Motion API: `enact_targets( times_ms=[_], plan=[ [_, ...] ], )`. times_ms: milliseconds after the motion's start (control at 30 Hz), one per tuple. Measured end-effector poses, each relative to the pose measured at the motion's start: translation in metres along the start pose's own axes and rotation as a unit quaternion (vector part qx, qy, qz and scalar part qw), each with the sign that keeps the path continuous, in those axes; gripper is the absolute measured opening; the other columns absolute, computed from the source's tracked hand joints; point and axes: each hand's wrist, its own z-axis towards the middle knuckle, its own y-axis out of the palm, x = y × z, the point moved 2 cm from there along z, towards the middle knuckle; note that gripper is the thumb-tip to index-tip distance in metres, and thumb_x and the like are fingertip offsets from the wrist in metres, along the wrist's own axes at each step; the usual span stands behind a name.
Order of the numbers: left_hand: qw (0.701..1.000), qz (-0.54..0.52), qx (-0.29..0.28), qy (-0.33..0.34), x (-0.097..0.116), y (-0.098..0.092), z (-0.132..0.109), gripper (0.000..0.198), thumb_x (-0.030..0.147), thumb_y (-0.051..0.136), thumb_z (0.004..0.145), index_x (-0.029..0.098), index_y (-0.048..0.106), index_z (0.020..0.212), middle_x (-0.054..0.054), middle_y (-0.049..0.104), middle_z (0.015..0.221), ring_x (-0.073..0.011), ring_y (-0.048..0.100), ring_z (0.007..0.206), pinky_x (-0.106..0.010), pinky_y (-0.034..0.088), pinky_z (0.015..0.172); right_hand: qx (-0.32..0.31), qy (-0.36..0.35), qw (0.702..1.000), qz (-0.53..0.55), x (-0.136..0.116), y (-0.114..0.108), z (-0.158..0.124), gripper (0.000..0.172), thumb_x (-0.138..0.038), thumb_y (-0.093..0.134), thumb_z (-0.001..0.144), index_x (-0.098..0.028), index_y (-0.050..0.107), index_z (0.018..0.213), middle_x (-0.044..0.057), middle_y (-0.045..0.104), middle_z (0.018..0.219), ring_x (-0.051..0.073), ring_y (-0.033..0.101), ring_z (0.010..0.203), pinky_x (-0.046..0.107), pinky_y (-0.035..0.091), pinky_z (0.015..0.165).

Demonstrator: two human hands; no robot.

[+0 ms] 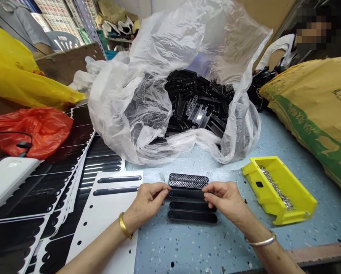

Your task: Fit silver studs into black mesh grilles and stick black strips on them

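My left hand (149, 198) and my right hand (223, 198) each pinch one end of a long black plastic strip (186, 193) just above the table. Around it lies a short row of similar strips: two with a mesh face (188, 180) behind it and two plain black ones (192, 211) in front of it. Both hands have their fingers closed on the strip's ends. A white backing sheet (107, 220) with two thin black adhesive strips (119, 179) lies beside my left wrist.
A big clear plastic bag (147, 95) full of black parts (199, 102) stands behind the strips. A yellow tray (279, 190) of small metal pieces sits at right, a yellow-green sack (316, 114) beyond it. Black sticker sheets (44, 182) and a red bag (33, 129) lie left. Other people sit at the back.
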Motion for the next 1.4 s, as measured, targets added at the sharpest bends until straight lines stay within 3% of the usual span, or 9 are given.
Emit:
enact_targets(
  times_ms=[300,567,833,1167,1400],
  plan=[
    [1.000,-0.001,0.024,-0.020,0.0000,0.0056,0.0037,0.029,0.032,0.050,0.085,0.016,0.067,0.069,0.001,0.058,0.057,-0.0112,0.054,0.055,-0.021,0.045,0.052,-0.004,-0.002,1.000,-0.003,-0.0024,0.0010,-0.0002,0.008,-0.018,0.066,0.056,-0.015,0.068,0.064,-0.002,0.060,0.049,0.009,0.052,0.039,0.021,0.039,0.039],
    [0.999,-0.026,0.019,-0.033,-0.0020,0.0057,-0.0004,0.020,0.022,0.057,0.072,0.013,0.070,0.084,0.000,0.060,0.060,-0.0084,0.047,0.049,-0.019,0.038,0.046,-0.020,0.005,1.000,0.022,-0.0051,-0.0004,-0.0001,0.010,-0.020,0.067,0.056,-0.015,0.067,0.064,-0.002,0.061,0.049,0.009,0.052,0.038,0.021,0.039,0.039],
    [0.999,-0.021,0.003,-0.033,-0.0037,0.0052,0.0009,0.022,0.021,0.054,0.074,0.013,0.070,0.086,-0.001,0.061,0.061,-0.0080,0.044,0.050,-0.019,0.035,0.046,-0.009,-0.002,1.000,0.009,-0.0007,-0.0006,0.0012,0.011,-0.020,0.065,0.056,-0.014,0.068,0.065,-0.002,0.060,0.048,0.008,0.051,0.038,0.020,0.037,0.039],
    [0.999,-0.029,-0.002,-0.039,-0.0021,0.0046,0.0007,0.021,0.024,0.059,0.071,0.013,0.071,0.085,-0.003,0.066,0.065,-0.0118,0.056,0.057,-0.022,0.044,0.052,-0.009,-0.054,0.998,0.013,-0.0057,-0.0023,-0.0047,0.012,-0.024,0.070,0.060,-0.014,0.071,0.068,-0.001,0.061,0.050,0.009,0.051,0.037,0.021,0.040,0.038],
    [0.998,-0.035,-0.005,-0.042,-0.0024,0.0035,0.0010,0.023,0.023,0.061,0.071,0.015,0.072,0.088,-0.002,0.068,0.066,-0.0127,0.059,0.059,-0.023,0.046,0.053,-0.004,-0.046,0.999,0.023,-0.0090,-0.0021,-0.0066,0.014,-0.025,0.072,0.060,-0.014,0.072,0.069,0.000,0.061,0.051,0.009,0.052,0.039,0.020,0.040,0.038]
  ],
)
